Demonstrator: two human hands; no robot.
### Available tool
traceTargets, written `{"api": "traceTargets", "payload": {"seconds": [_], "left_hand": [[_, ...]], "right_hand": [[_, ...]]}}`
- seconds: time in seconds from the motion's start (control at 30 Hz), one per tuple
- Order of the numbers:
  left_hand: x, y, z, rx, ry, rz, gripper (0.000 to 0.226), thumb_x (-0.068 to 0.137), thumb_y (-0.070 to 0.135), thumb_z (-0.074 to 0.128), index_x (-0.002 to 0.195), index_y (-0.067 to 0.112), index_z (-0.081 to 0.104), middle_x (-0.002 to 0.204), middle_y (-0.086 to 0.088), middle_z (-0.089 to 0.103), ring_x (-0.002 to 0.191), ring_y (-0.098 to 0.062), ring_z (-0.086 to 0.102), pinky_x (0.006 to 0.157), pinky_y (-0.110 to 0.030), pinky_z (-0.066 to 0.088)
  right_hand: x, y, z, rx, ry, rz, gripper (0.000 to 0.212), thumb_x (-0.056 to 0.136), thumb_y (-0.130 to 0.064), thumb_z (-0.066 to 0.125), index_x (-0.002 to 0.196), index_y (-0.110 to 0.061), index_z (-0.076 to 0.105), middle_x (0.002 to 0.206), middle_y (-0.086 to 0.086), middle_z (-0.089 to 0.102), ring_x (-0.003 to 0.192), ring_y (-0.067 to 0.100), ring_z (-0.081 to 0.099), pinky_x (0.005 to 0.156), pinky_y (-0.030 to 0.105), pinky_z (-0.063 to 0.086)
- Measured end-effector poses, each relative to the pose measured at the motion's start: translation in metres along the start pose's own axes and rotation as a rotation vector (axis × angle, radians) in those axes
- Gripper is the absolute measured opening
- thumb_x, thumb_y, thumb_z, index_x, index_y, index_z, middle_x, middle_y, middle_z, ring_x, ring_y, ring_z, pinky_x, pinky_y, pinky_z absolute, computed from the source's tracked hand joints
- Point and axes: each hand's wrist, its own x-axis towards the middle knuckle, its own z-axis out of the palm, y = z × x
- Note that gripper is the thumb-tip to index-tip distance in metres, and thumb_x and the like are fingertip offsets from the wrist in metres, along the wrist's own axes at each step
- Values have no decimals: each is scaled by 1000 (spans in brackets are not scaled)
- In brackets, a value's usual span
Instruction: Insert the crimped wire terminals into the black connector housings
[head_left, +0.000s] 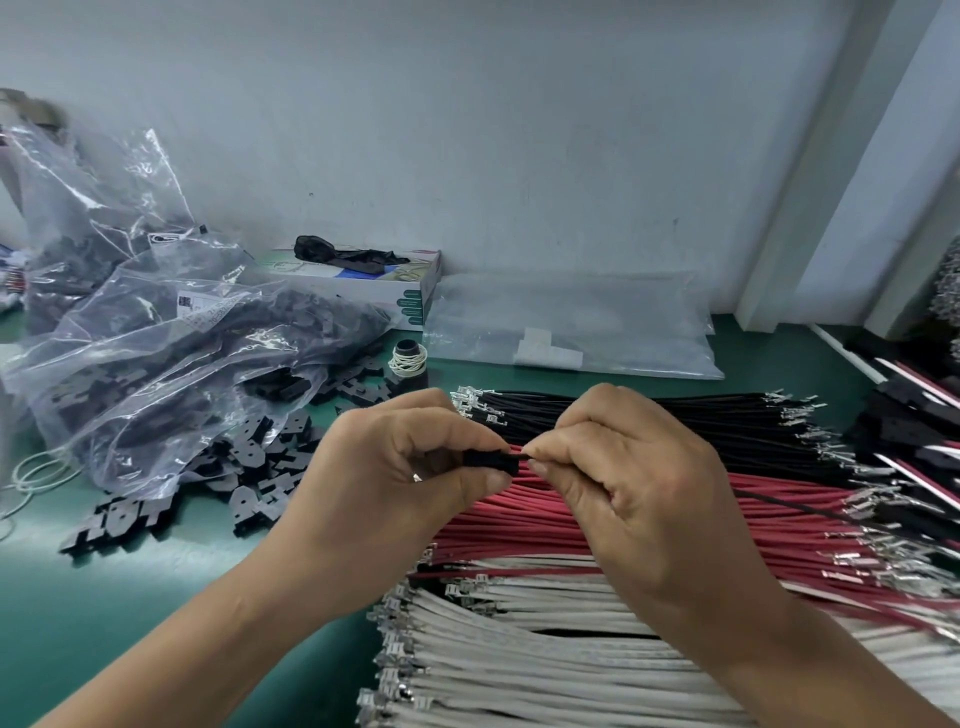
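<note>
Assembly at a green bench (130, 597), seen from the head camera. The left hand (384, 483) pinches a black connector housing (491, 462) between thumb and curled fingers, holding it above the row of red wires (623, 525). The right hand (639, 499) meets it from the right, thumb and forefinger closed on a black wire (789, 503) right at the housing's open end; the wire trails away to the right from under the palm. The terminal itself is hidden between fingertips and housing, so how far it sits inside cannot be told.

Behind the red wires lies a row of black wires (675, 415) with bright crimped terminals (475, 402) at both ends; in front of the red wires, a row of white wires (519, 649), also terminated. Left of the red wires, loose black housings (244, 478) spill from clear plastic bags (156, 338). Behind the black wires lie a flat clear bag (571, 322), a small spool (410, 358), and a printed carton (395, 291) against the wall.
</note>
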Motion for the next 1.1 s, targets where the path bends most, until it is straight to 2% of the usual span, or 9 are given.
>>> {"api": "traceTargets", "payload": {"seconds": [0.1,0.17,0.3,0.43,0.57,0.7,0.83,0.97,1.1], "left_hand": [[3,-4,0,-35,26,-56,19,71,37,80,91,35,80,79,1,70,67,-20,64,64,-36,55],[4,-8,-1,-65,85,-91,21,71,35,82,91,35,80,79,0,71,69,-24,65,66,-40,56],[3,-13,-1,-35,85,-151,23,76,22,88,92,35,79,79,2,72,70,-21,66,66,-38,58],[4,-17,-1,-65,95,-206,21,77,22,88,92,33,79,77,-3,74,71,-29,68,65,-45,61],[4,-11,-1,-204,86,-216,22,71,29,87,92,29,81,77,-7,76,66,-17,68,62,-25,57],[5,-7,-1,-361,99,-241,23,68,23,86,91,22,82,75,-15,75,63,-14,66,63,-19,55],[4,-3,0,-370,86,-246,23,68,22,85,91,19,82,77,-20,74,64,-17,65,65,-21,56],[4,-4,1,-358,98,-247,23,69,22,85,92,21,82,78,-19,74,65,-16,66,64,-20,55],[3,-4,4,-340,101,-264,23,69,25,85,92,25,82,82,-21,75,72,-23,68,72,-35,59]], "right_hand": [[3,4,-8,-167,46,-10,9,89,-20,72,91,-14,78,84,-4,64,78,17,57,59,34,50],[2,3,-9,-187,46,-11,5,89,-18,75,92,-14,78,86,-3,63,79,18,54,60,32,48],[-4,-7,-1,-166,-179,-16,8,82,-22,84,83,-21,76,82,-8,62,78,17,55,58,34,50],[-3,-8,-9,-15,-273,-4,5,86,-25,74,85,-28,77,85,-16,62,79,10,56,61,30,49],[-9,-10,-11,34,-513,64,9,84,-38,66,84,-37,75,84,-21,60,81,2,53,62,30,49],[-7,-9,-12,27,-571,109,16,85,-43,60,88,-40,75,87,-21,57,85,4,51,68,24,41],[-6,-10,-9,23,-596,112,16,87,-42,53,87,-37,69,91,-22,53,89,-1,44,72,23,39],[-6,-13,-9,-37,-619,96,18,92,-43,46,90,-36,61,96,-20,49,91,3,40,74,25,35],[-2,-16,-10,-79,-654,68,12,95,-40,54,90,-36,64,94,-20,46,89,3,38,76,23,28]]}}
